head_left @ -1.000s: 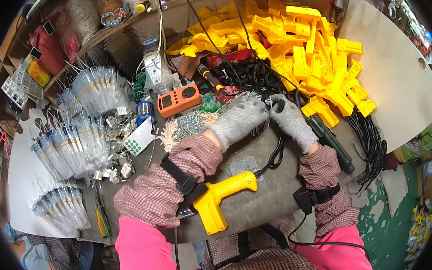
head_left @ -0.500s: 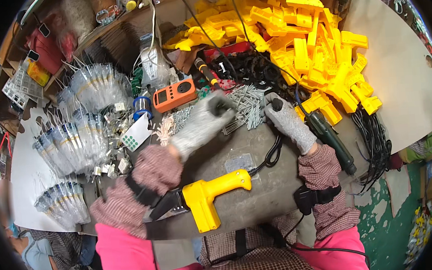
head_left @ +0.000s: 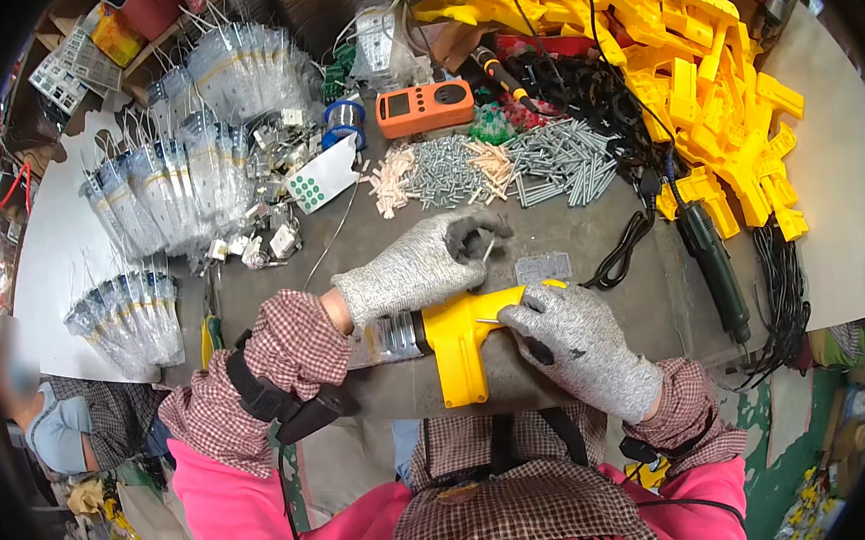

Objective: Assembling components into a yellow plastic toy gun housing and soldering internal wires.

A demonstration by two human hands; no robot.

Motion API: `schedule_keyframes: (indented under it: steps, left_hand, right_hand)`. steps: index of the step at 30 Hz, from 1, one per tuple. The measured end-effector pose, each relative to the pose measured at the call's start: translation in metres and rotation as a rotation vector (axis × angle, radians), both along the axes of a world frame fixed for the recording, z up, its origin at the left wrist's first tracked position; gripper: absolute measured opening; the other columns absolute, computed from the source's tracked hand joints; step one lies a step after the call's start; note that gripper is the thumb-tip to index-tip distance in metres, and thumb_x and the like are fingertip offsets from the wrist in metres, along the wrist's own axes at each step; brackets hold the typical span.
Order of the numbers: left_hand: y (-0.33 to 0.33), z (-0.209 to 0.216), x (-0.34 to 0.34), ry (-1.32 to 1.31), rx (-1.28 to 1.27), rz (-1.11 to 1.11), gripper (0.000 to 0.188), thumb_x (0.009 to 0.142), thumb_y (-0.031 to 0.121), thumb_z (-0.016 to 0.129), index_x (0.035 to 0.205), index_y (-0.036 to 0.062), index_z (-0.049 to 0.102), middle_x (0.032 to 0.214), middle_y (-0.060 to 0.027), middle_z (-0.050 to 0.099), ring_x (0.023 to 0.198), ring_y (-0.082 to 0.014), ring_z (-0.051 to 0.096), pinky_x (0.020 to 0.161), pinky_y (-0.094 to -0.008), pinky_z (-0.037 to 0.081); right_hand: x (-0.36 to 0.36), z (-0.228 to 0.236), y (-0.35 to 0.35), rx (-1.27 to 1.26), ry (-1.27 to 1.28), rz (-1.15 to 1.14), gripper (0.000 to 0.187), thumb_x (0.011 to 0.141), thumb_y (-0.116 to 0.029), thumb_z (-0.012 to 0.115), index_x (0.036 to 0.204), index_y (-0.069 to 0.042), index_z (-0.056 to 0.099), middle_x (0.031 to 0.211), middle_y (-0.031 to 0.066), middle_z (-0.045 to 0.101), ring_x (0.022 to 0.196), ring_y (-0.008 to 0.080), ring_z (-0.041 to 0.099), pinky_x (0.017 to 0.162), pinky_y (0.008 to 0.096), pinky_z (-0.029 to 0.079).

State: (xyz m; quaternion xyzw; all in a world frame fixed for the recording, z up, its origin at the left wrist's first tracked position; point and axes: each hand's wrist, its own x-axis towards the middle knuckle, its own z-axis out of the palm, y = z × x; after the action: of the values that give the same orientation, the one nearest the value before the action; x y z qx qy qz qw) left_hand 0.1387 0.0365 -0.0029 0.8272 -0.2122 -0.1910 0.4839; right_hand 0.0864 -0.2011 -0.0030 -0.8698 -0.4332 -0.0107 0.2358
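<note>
A yellow pistol-shaped tool housing (head_left: pixel 463 373) lies on the grey worktop, its clear ribbed barrel (head_left: pixel 397 337) pointing left. My gloved right hand (head_left: pixel 578 345) rests over its handle and pinches a metal screw (head_left: pixel 487 320) against the housing. Just above it my gloved left hand (head_left: pixel 422 261) is closed, with another slim screw (head_left: pixel 487 251) between thumb and fingers. Beyond the hands are a pile of long screws (head_left: pixel 565 160) and a heap of shorter screws (head_left: pixel 446 169). A small clear plastic piece (head_left: pixel 543 267) lies near the handle.
Yellow housings (head_left: pixel 722 99) heap up at the back right. A dark green electric screwdriver (head_left: pixel 713 260) lies before black cables (head_left: pixel 780 291). Bagged parts (head_left: pixel 175 178) fill the left. An orange meter (head_left: pixel 426 108) and a blue wire spool (head_left: pixel 344 121) stand behind the screws.
Both hands have come back from the screw piles to the yellow housing, and screws now show in their fingers. The view has shifted as well.
</note>
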Motion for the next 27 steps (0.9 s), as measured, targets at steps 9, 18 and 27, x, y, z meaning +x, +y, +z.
schedule_keyframes:
  steps: [9, 18, 27]
  left_hand:
    - [-0.008, -0.002, -0.015, -0.354, 0.046, -0.231, 0.040, 0.086, 0.008, 0.061, 0.126, 0.0070, 0.059, 0.118, -0.0153, 0.063, 0.111, -0.0337, 0.061, 0.095, -0.0433, 0.050]
    - [-0.001, -0.020, -0.040, -0.679, 0.214, -0.115, 0.030, 0.077, 0.017, 0.061, 0.104, 0.0058, 0.064, 0.103, -0.0162, 0.061, 0.094, -0.0404, 0.058, 0.083, -0.0499, 0.047]
    - [-0.018, -0.008, -0.060, -0.420, 0.409, -0.059, 0.060, 0.081, 0.021, 0.062, 0.139, 0.0109, 0.053, 0.110, -0.0169, 0.063, 0.101, -0.0362, 0.061, 0.089, -0.0458, 0.050]
  right_hand:
    - [-0.012, 0.008, 0.007, -0.102, -0.019, -0.005, 0.020, 0.084, -0.012, 0.060, 0.101, -0.004, 0.064, 0.094, 0.0148, 0.061, 0.090, 0.0311, 0.065, 0.077, 0.0438, 0.053]
    - [-0.020, -0.026, 0.022, 0.515, 0.345, 0.070, 0.033, 0.081, 0.001, 0.065, 0.111, -0.008, 0.057, 0.106, 0.0141, 0.059, 0.102, 0.0351, 0.061, 0.087, 0.0395, 0.051]
    - [0.018, -0.033, -0.203, -0.320, -0.324, -1.072, 0.049, 0.084, -0.023, 0.077, 0.127, -0.006, 0.061, 0.116, 0.0192, 0.060, 0.106, 0.0361, 0.060, 0.094, 0.0397, 0.050]
